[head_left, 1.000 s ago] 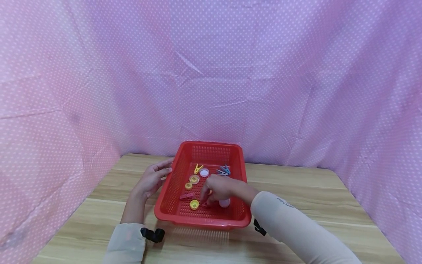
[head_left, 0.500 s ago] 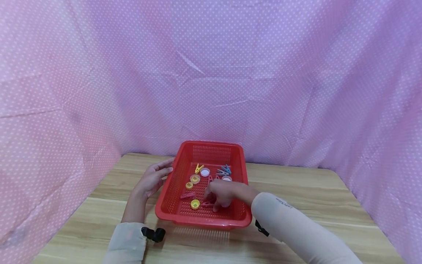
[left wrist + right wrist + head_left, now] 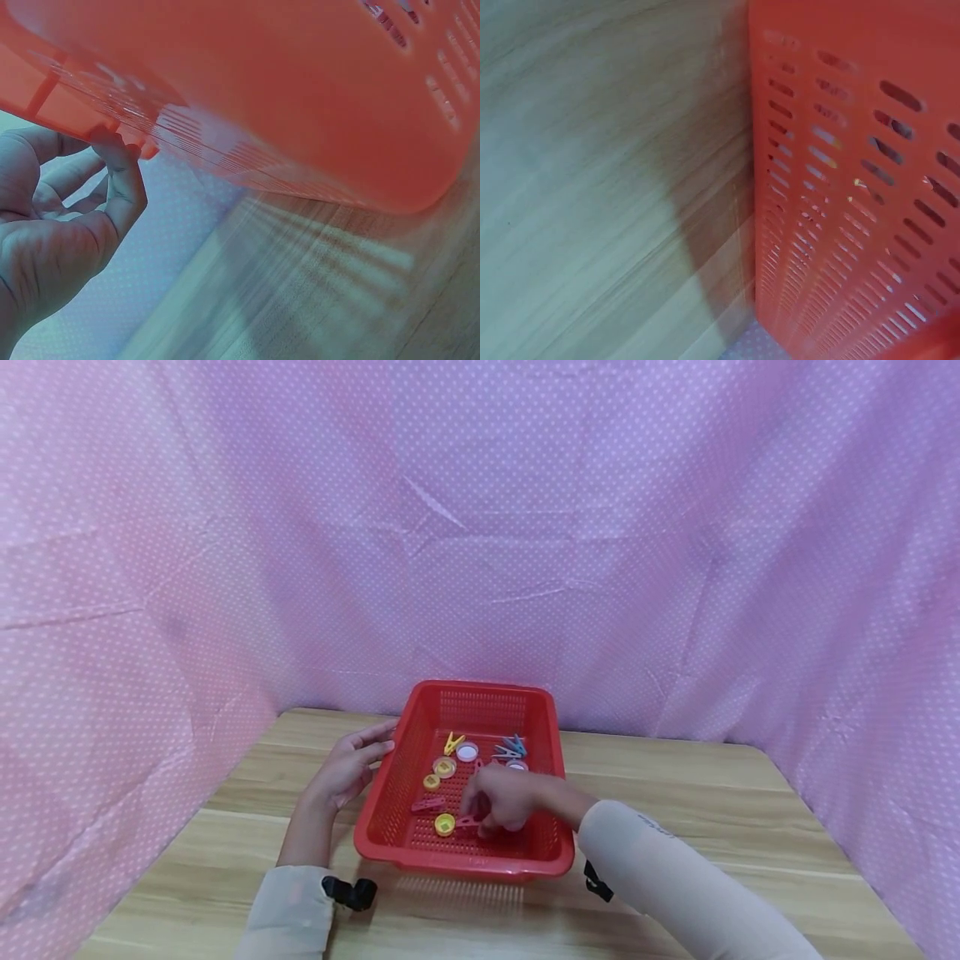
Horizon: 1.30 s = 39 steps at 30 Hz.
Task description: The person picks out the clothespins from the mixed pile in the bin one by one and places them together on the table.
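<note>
We see the left hand (image 3: 348, 772) holding the left rim of the red basket (image 3: 480, 863), its thumb bent against the edge. The right hand (image 3: 504, 795) reaches down inside, fingers curled, at the near pink clip (image 3: 467, 821) in the near half of the basket; its own fingers block our view, so we cannot tell whether they pinch that clip. Just left of the clip we find a yellow cap (image 3: 445, 825), and a little farther off the left pink clip (image 3: 428, 804). Toward the far end lie a yellow clip (image 3: 452, 743) and, just to its right, a white disc (image 3: 467, 752), with blue clips (image 3: 513, 746) over at the right. Our basket sits on the wooden table (image 3: 675, 827), before a pink dotted cloth (image 3: 480, 543)
</note>
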Each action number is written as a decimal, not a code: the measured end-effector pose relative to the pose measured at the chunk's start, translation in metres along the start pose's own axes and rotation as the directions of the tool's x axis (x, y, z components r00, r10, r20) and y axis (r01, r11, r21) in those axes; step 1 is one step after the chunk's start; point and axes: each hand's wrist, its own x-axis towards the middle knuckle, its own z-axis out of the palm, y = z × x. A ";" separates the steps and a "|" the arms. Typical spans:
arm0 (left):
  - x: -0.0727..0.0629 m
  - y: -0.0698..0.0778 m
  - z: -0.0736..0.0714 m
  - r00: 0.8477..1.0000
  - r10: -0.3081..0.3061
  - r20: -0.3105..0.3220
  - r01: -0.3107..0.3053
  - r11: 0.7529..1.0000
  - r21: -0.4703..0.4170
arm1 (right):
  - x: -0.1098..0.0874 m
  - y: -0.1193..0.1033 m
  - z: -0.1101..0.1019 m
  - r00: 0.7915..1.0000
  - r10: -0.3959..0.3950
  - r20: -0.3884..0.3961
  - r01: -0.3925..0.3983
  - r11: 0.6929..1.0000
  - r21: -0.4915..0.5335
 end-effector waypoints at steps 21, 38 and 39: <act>-0.001 -0.002 -0.003 0.999 0.005 0.035 -0.004 1.000 -0.022 | -0.038 0.007 -0.044 0.979 -0.042 -0.197 0.043 0.999 0.000; -0.002 -0.001 0.000 1.000 0.007 0.028 -0.006 1.000 -0.031 | -0.099 0.040 -0.074 0.949 0.015 -0.315 0.014 0.996 0.087; -0.002 -0.001 0.000 1.000 0.007 0.028 -0.006 1.000 -0.031 | -0.102 0.043 -0.074 0.948 0.022 -0.317 0.011 0.995 0.101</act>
